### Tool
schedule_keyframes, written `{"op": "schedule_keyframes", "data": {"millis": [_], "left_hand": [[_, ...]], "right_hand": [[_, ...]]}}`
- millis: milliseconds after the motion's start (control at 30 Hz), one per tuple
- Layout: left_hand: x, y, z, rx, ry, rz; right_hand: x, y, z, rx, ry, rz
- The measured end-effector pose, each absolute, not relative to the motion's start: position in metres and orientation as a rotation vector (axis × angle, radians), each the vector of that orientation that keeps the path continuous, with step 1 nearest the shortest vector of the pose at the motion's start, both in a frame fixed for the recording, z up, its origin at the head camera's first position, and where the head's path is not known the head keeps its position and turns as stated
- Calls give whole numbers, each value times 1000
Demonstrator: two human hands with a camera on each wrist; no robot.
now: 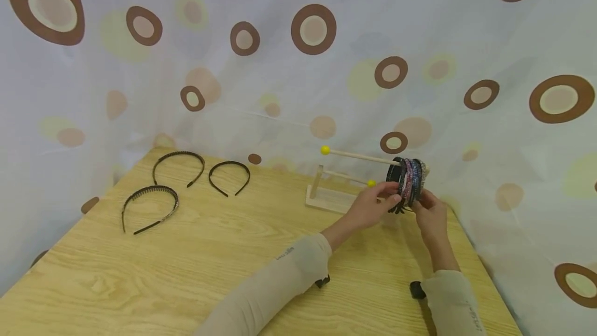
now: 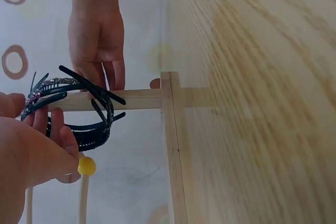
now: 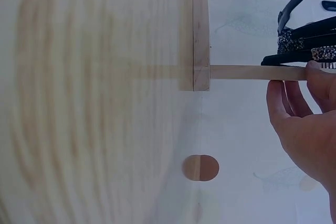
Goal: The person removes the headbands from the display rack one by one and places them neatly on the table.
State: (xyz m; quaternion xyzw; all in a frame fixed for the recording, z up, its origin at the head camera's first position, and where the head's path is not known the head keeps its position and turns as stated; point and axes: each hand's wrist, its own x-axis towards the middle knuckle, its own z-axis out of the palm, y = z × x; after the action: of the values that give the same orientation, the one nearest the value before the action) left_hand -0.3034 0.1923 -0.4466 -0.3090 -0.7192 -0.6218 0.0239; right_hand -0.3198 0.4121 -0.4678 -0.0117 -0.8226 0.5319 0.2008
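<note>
A bunch of headbands (image 1: 408, 180), mostly dark with some pink and sparkly ones, hangs on the upper rod (image 1: 361, 156) of a wooden stand (image 1: 326, 200). My left hand (image 1: 370, 206) grips the bunch from its left side, some fingers inside the bands in the left wrist view. On the far side of the bunch, my right hand (image 1: 431, 219) pinches the stand's upright post (image 3: 236, 72) between thumb and fingers. The dark band ends (image 2: 97, 83) splay out in front of that post in the left wrist view.
Three dark headbands lie apart at the table's left: one toothed headband (image 1: 156, 187) in front, a larger headband (image 1: 179, 152) behind and a smaller headband (image 1: 228, 163) beside it. A yellow ball (image 1: 325, 150) caps the upper rod; another yellow ball (image 1: 371, 183) tips a lower rod. A patterned curtain (image 1: 280, 82) backs the table.
</note>
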Motion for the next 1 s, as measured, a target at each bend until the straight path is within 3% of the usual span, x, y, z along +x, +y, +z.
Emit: {"op": "schedule_keyframes", "data": {"millis": [300,1000], "left_hand": [[-310,189,-448,-665,-2106,-1984],[-331,160,-449,-561,-2166,-1627]], "right_hand": [[-321,411,-468,-82,-2263,1572],[-318,412,-463,-84,-2360,1533]]}}
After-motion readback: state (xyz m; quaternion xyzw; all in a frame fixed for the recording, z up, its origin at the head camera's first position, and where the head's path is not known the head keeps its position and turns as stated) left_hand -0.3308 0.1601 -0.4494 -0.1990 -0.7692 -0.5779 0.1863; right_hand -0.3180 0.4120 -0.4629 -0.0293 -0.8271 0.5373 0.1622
